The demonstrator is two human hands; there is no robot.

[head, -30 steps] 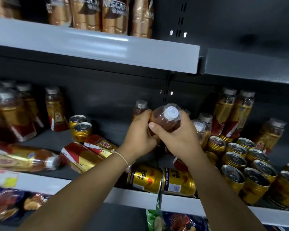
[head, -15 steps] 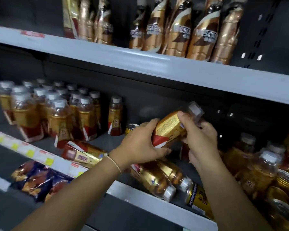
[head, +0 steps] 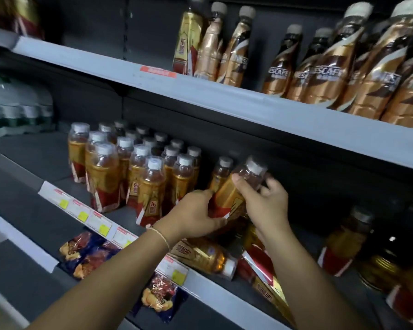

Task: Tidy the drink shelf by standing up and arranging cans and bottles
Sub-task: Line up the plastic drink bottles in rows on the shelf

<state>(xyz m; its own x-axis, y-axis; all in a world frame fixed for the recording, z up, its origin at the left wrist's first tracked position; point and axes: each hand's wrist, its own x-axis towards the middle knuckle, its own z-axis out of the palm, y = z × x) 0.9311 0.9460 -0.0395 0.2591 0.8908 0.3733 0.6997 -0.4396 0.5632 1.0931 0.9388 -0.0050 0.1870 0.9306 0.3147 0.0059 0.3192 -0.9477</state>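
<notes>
Both hands grip a tilted bottle (head: 234, 194) of amber drink over the shelf (head: 215, 298): left hand (head: 196, 216) round its base, right hand (head: 264, 203) at its shoulder. Below it lie toppled bottles (head: 203, 256). Left of it stand upright bottles (head: 134, 167), one (head: 221, 172) just behind.

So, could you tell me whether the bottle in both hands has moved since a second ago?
Yes. The held bottle has travelled left along the shelf, from beside the cans to right next to the standing bottle group.
</notes>
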